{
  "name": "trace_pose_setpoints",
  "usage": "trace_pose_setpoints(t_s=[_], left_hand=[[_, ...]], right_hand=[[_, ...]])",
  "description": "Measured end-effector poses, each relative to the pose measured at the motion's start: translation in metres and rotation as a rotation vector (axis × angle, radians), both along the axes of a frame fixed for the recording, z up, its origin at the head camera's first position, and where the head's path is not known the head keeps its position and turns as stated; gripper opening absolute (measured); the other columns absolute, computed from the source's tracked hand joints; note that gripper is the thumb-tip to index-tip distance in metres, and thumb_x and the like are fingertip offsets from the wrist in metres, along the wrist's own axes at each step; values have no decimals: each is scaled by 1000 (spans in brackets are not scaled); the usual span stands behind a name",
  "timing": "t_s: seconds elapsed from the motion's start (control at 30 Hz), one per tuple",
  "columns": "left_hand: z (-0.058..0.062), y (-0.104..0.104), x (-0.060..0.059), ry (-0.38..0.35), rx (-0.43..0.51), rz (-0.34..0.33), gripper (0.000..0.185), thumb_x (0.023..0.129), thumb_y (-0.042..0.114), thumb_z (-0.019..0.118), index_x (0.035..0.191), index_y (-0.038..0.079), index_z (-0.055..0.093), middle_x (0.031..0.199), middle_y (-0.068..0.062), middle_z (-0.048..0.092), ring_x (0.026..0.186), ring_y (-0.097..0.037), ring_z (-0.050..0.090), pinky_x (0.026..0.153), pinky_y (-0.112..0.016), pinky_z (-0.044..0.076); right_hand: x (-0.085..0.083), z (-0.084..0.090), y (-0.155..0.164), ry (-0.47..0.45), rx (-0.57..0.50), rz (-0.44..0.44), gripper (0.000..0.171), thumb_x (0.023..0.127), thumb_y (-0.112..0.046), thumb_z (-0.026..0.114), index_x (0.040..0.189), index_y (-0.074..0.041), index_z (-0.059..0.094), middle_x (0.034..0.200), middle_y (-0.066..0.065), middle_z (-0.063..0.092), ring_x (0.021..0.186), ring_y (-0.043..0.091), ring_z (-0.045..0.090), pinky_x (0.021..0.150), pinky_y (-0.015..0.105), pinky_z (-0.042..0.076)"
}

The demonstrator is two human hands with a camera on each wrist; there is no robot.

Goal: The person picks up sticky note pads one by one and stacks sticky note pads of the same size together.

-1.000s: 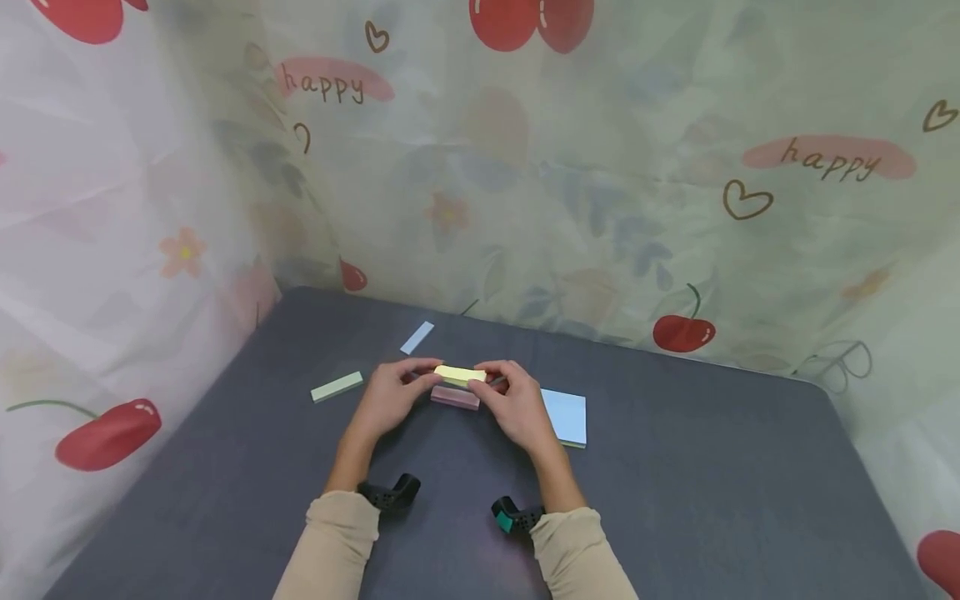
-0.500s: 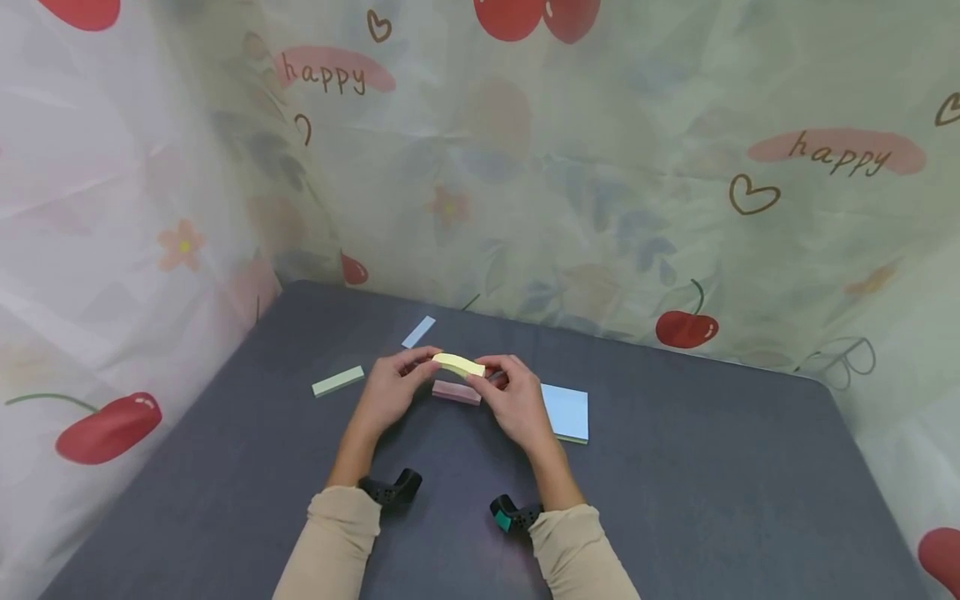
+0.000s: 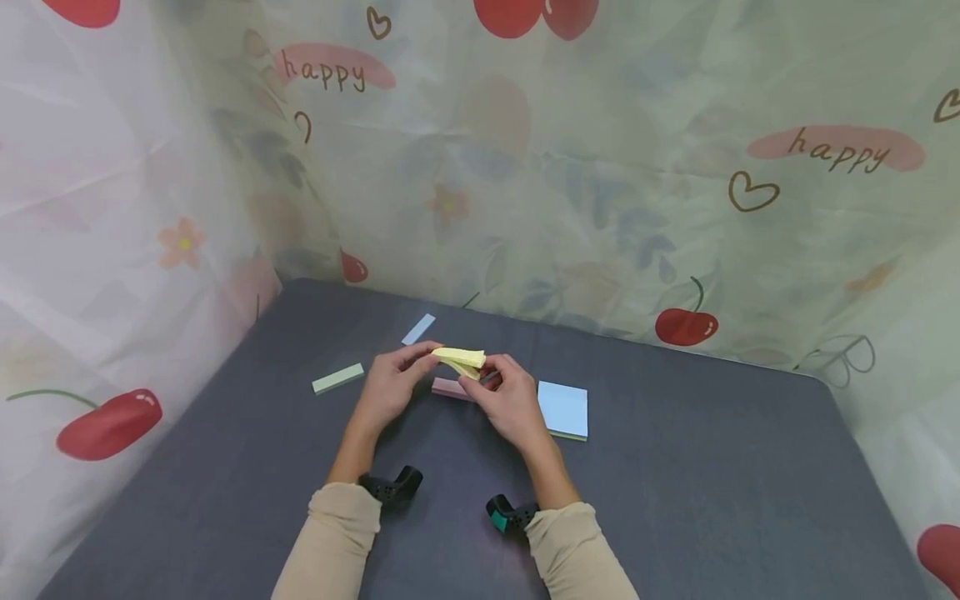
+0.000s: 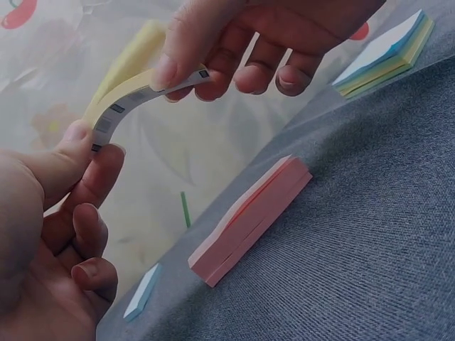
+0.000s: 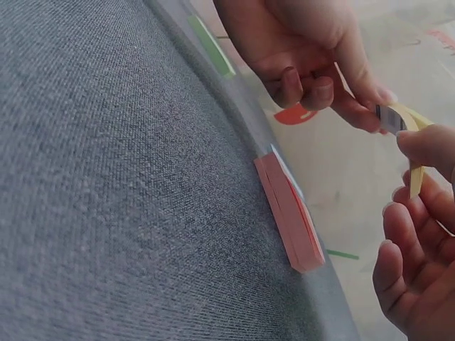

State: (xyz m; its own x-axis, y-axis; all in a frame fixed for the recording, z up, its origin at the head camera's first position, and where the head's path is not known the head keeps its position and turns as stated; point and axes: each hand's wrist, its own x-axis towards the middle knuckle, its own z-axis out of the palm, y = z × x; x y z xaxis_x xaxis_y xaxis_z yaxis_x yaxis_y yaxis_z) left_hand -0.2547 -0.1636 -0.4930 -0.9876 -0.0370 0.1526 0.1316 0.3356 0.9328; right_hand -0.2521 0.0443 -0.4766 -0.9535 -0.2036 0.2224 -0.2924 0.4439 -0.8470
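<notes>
Both hands hold up a narrow yellow sticky note pad [image 3: 459, 358] over the table. The left hand [image 3: 392, 385] pinches its left end between thumb and fingers. At the other end, the right hand [image 3: 512, 402] pinches the lower part of the pad, whose pages are split into two layers there. In the left wrist view the lower layer bends in a curve and shows a printed white backing [image 4: 135, 99]. Below the hands lies a pink sticky note pad [image 4: 249, 220], partly covered by the right hand in the head view.
A square light blue pad [image 3: 564, 410] with yellow-green layers under it lies right of the right hand. A narrow green pad [image 3: 337, 378] lies at the left, a narrow blue pad [image 3: 418, 329] farther back. All rest on the dark grey tabletop [image 3: 712, 483], with a patterned curtain [image 3: 525, 208] behind.
The yellow pad has gone from nearly straight, to arched, to split at its right end. The hands have risen slightly in the view, and the right hand has turned a little.
</notes>
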Motion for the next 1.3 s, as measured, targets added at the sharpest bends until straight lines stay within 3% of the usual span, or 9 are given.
trace_pose_setpoints(t_s=[0.4,0.7,0.83,1.0,1.3], left_hand=[[0,1,0,-37,16,-7,37,97,38,69,127,17,72,125,-9,73,114,-27,68,104,-51,51],[-4,-2,-1,-38,-21,-15,33,96,36,70,124,20,74,118,-7,75,99,-22,66,86,-37,50],[-8,-4,-1,-51,-54,-21,34,96,39,71,125,21,74,119,-6,75,101,-22,68,85,-35,50],[-15,-6,-1,-69,-93,-35,33,95,37,72,124,21,74,120,-6,74,102,-21,69,85,-34,52],[-25,-9,-5,-73,-218,-33,28,93,32,75,118,21,77,105,-6,72,80,-19,56,71,-33,44]], right_hand=[[1,1,2,-3,-2,1,34,91,-25,78,116,-7,66,103,9,64,81,15,61,67,24,50],[-1,0,4,1,5,10,37,92,-22,77,125,-11,66,104,9,64,75,13,58,60,22,46],[-3,-3,4,-9,33,19,36,93,-23,77,126,-12,67,101,8,62,73,13,56,60,22,45],[-4,-8,3,-43,57,12,33,97,-27,71,126,-11,67,99,8,61,74,13,55,62,24,46],[-4,-17,-1,-69,140,-48,25,100,-28,67,119,-13,72,92,5,60,77,14,51,70,28,41]])
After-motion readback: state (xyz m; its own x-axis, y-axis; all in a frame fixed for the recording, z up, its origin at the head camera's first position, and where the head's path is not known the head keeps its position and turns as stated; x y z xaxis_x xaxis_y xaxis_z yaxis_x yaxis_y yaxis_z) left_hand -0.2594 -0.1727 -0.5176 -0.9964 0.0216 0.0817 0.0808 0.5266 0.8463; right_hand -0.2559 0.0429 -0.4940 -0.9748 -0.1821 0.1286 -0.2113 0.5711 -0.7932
